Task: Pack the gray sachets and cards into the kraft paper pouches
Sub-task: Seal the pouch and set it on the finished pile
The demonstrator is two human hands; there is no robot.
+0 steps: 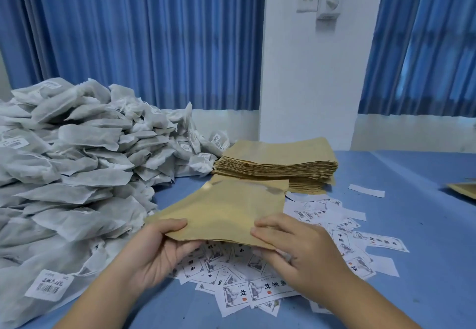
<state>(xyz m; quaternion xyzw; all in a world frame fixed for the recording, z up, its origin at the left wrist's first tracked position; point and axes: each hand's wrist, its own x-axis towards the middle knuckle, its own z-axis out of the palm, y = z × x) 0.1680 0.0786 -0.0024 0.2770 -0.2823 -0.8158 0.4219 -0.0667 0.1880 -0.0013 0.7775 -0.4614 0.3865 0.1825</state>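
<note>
1. Both forearms come up from the 6 o'clock edge, and the left hand (154,248) and right hand (291,246) meet on one kraft pouch (226,210) held just above the worktop (412,225).
2. That pouch sits at the middle of the view, its near edge between the hands and its far edge tilted toward 12 o'clock. It looks light, thin and flat: stiff enough to keep its shape, yet easy to crease or tear at the mouth.
3. My judgement is that the best hold is at the near edge, one hand per side, so the two layers can be slid apart to open the mouth.
4. Left fingers (175,225) are narrowly closed: the thumb lies on top, the rest curl underneath, pinching the near left corner.
5. Right fingers (268,223) are bent over the near right edge, tips pressing on the top face. The thumb is hidden, so the grip below cannot be told.
6. Cards (257,292) lie scattered flat under the hands and out toward 3 o'clock. They are paper-light and likely to slide or stick together.
7. Gray sachets (77,161) are heaped from 8 to 10 o'clock. They look soft, limp and light, best taken by the body.
8. A stack of pouches (278,158) waits at 1 o'clock, just beyond the held one.
</note>
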